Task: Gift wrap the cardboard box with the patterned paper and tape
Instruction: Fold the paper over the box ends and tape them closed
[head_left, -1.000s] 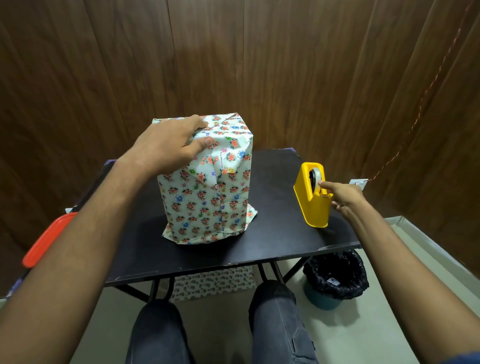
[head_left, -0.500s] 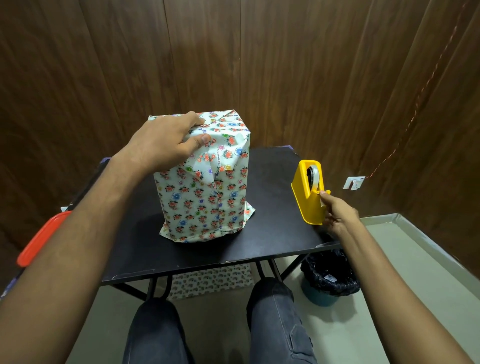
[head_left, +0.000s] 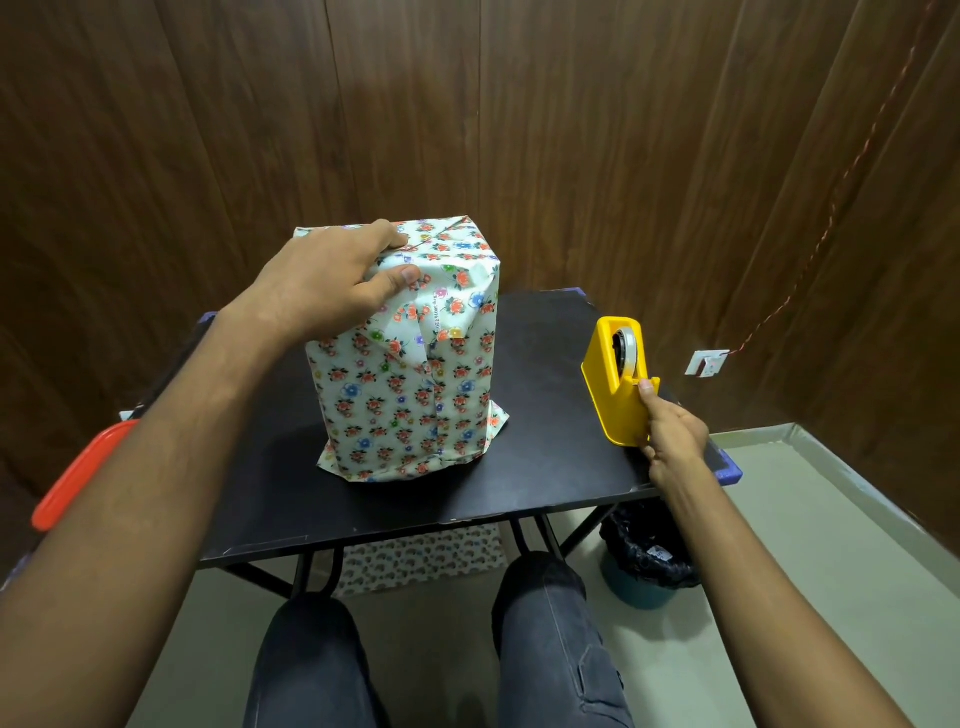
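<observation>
**Left hand pinning wrap on box, right hand at tape dispenser**

Tall upright box covered in white floral-patterned wrapping paper (head_left: 410, 364) is standing near the middle of the black rectangular counter (head_left: 545, 467), loose paper flaring out at its base. Left hand (head_left: 332, 286) is lying over the box's top near-left corner, fingers spread across the top face, thumb pressing the folded paper down on the front face; fingers fairly straight, not curled round anything. Yellow plastic tape dispenser with a roll of clear tape (head_left: 618, 384) is standing upright near the counter's right edge, well apart from the box. Right hand (head_left: 672, 436) is touching the dispenser's near end, thumb tip sitting at the cutter lip, other fingers curled in behind the body; whether a tape end is being pinched, cannot tell. Orange-red flat plastic piece (head_left: 78, 478) is lying at the far left. Black-lined bin (head_left: 644, 566) is sitting on the floor under the counter's right side.
</observation>
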